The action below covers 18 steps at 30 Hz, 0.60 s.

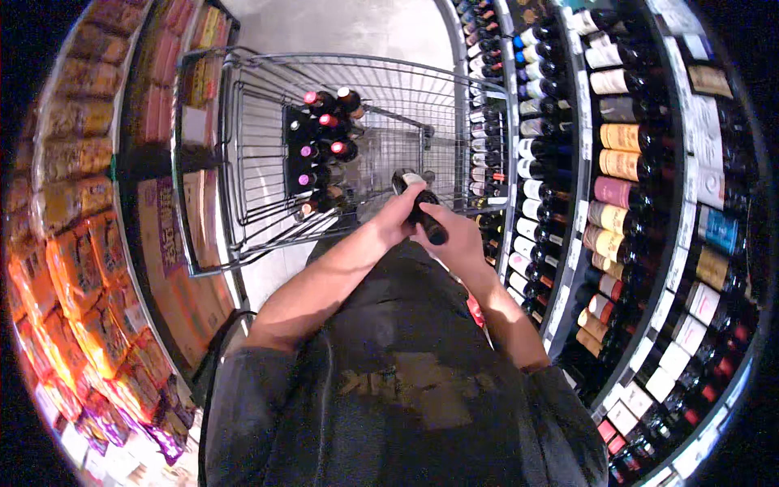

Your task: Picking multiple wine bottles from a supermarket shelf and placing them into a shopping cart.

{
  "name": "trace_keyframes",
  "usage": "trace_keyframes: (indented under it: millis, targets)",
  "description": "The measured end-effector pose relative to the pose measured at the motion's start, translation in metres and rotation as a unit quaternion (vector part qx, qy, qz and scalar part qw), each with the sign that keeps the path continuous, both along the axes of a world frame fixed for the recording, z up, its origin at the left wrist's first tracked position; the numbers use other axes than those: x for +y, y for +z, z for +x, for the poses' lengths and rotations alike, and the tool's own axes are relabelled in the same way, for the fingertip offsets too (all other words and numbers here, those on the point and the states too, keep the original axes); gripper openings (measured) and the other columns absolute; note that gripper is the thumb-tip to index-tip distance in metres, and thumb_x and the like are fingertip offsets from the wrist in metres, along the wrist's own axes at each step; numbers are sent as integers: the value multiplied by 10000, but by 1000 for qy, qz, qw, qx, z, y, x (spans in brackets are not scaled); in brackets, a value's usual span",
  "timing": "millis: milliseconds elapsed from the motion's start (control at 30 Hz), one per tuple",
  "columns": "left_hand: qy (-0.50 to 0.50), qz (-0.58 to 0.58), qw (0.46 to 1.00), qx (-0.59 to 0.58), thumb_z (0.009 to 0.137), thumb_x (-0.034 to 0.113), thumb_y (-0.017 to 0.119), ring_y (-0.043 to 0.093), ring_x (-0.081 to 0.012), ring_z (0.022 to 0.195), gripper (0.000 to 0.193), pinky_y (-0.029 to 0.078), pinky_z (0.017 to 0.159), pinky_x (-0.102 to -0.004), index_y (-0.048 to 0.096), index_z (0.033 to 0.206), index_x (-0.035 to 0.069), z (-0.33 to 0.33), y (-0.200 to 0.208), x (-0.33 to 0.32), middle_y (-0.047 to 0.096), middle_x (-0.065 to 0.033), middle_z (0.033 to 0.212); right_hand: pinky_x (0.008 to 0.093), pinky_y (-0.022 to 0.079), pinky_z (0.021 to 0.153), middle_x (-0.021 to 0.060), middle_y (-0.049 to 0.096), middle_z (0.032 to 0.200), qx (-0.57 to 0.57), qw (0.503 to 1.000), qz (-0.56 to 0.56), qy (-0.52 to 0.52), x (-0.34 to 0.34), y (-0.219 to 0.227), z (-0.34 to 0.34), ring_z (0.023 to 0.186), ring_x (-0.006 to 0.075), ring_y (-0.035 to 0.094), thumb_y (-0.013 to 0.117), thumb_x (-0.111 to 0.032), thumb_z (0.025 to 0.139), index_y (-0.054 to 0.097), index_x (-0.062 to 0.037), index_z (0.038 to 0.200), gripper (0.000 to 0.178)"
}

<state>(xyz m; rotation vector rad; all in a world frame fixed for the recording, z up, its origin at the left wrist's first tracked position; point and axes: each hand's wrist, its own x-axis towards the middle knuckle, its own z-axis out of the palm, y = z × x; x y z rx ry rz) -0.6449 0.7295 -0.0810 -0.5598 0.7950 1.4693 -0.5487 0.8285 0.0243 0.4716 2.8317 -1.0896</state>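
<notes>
A dark wine bottle (436, 230) is held in front of my body, its dark neck end toward me and a pale label patch showing at the far end. Around its body my left hand (398, 213) is closed. My right hand (456, 238) grips the same bottle nearer its neck, fingers partly hidden. Just beyond both hands stands a metal shopping cart (349, 61). Several upright bottles (329, 122) with red, purple, white and orange tops are grouped in the left part of its basket.
Wine shelves (580, 162) packed with labelled bottles rise close on my right. To my left are cardboard boxes (166, 235) and shelves of orange snack packets (77, 268). Pale floor (349, 28) lies beyond the cart.
</notes>
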Motion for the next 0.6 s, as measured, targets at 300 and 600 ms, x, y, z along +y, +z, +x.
trace_keyframes:
  millis: [300,600]
  targets:
    - [28,-17,998,52,978,565,467,596,-147,938,486,501,900,-368,619,1129,129,-25,-57,-75,641,-5,1042,378,559,787,138,710,1034,-25,998,-29,-43,-45,-78,-53,917,316,697,748,-235,806,660,-135,1168,386]
    - [-41,-7,989,142,957,524,565,566,-54,817,460,491,736,-228,541,1200,134,-29,-79,-109,623,40,964,427,554,745,192,701,931,-110,993,-13,-42,-68,-143,-69,866,377,683,750,-173,778,657,-191,1181,414]
